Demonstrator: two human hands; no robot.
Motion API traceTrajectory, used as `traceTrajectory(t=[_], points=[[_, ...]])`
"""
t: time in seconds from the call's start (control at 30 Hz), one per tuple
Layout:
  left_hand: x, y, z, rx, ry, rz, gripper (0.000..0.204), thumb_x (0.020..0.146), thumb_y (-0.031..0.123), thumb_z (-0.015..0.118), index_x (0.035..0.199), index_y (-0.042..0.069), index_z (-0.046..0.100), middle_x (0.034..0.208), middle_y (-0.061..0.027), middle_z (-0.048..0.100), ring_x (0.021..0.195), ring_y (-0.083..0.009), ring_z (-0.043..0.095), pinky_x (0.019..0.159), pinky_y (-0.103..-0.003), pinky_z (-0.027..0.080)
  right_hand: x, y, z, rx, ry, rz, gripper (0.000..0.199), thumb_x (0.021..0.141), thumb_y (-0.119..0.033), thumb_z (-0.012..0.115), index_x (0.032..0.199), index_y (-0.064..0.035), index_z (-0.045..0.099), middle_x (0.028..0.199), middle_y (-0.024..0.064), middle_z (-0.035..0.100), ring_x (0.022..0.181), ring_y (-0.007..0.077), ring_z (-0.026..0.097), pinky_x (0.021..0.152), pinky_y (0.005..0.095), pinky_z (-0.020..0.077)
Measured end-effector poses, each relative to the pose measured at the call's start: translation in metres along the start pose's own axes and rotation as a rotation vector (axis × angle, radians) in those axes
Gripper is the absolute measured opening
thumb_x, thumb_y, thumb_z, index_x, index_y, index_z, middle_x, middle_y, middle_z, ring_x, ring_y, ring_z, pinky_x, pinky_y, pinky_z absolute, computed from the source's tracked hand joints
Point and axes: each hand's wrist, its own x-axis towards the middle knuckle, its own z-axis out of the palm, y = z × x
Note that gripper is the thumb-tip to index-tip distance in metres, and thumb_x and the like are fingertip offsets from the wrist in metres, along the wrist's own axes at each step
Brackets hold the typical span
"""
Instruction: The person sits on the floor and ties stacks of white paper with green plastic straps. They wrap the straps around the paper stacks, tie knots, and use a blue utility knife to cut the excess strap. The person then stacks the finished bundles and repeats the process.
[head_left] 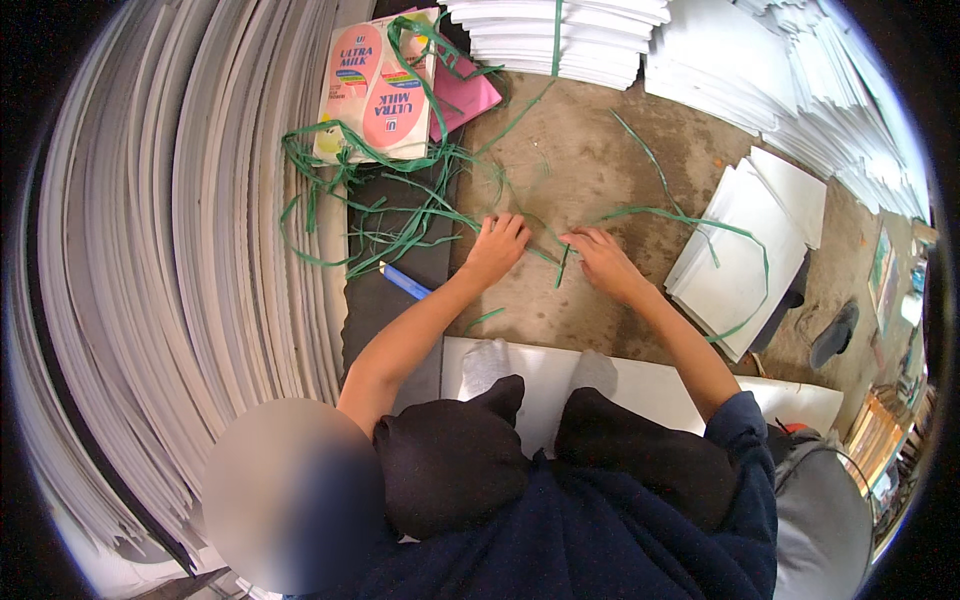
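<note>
Over the brown floor, my right hand pinches a strip of green plastic twine between its fingertips. One short end hangs below the pinch, and a long length curves away to the right across a stack of white sheets. My left hand is closed just to the left, its fingers curled on green twine that runs between the two hands. A tangled heap of green twine lies to the left of that hand. Near my left forearm is a slim blue tool with a pale tip, its kind unclear.
Tall stacks of paper sheets fill the left side. Printed carton sheets lie at the far left over a pink piece. White stacks stand at the back. A dark slipper lies right; a person in grey is beside me.
</note>
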Motion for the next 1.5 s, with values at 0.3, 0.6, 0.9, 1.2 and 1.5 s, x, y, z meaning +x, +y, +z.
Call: traceTrajectory(t=[0.3, 0.6, 0.9, 1.2, 1.5], points=[[0.025, -0.006, -0.024, -0.961, 0.249, -0.666, 0.039, 0.08, 0.031, 0.061, 0.061, 0.001, 0.047, 0.05, -0.0117, 0.051, 0.046, -0.03, 0.054, 0.045, -0.035, 0.041, 0.016, 0.016, -0.006, 0.305, -0.035, 0.271, 0.016, 0.083, -0.018, 0.055, 0.093, -0.0057, 0.055, 0.078, 0.0156, 0.058, 0.079, 0.0332, 0.054, 0.074, 0.0405, 0.0412], [0.052, -0.004, -0.021, -1.151, 0.293, -0.763, 0.031, 0.073, 0.013, 0.063, 0.056, -0.001, 0.041, 0.046, -0.0071, 0.039, 0.045, -0.0103, 0.034, 0.045, -0.027, 0.033, 0.003, 0.023, -0.037, 0.35, 0.045, 0.445, 0.031, 0.088, -0.027, 0.046, 0.078, 0.0004, 0.054, 0.072, 0.022, 0.055, 0.066, 0.0399, 0.05, 0.059, 0.0395, 0.0412], [0.007, 0.006, -0.01, -0.734, -0.149, -0.233, 0.042, 0.073, 0.019, 0.06, 0.113, 0.009, 0.05, 0.121, -0.0134, 0.046, 0.106, -0.0325, 0.046, 0.086, -0.041, 0.039, -0.057, 0.03, -0.015, 0.258, -0.236, 0.564, 0.041, 0.09, -0.033, 0.042, 0.075, 0.004, 0.052, 0.064, 0.0213, 0.052, 0.061, 0.0362, 0.05, 0.061, 0.0424, 0.04], [0.007, -0.037, 0.001, -0.115, 0.071, -0.078, 0.071, 0.076, 0.044, 0.057, 0.133, 0.009, 0.032, 0.138, -0.0108, 0.028, 0.127, -0.0334, 0.024, 0.1, -0.051, 0.023, -0.084, -0.001, -0.01, 0.167, -0.332, 0.613, 0.032, 0.088, -0.028, 0.044, 0.087, 0.0009, 0.059, 0.084, 0.0227, 0.059, 0.082, 0.0404, 0.055, 0.072, 0.0462, 0.0431], [0.027, 0.025, -0.038, -1.266, -0.073, 0.011, 0.047, 0.087, 0.044, 0.048, 0.114, 0.006, 0.05, 0.102, -0.0134, 0.054, 0.086, -0.0228, 0.051, 0.081, -0.033, 0.041, -0.047, -0.034, -0.047, 0.434, 0.017, 0.48, 0.021, 0.088, -0.02, 0.047, 0.095, -0.0025, 0.055, 0.085, 0.016, 0.06, 0.082, 0.0345, 0.056, 0.071, 0.037, 0.0438]])
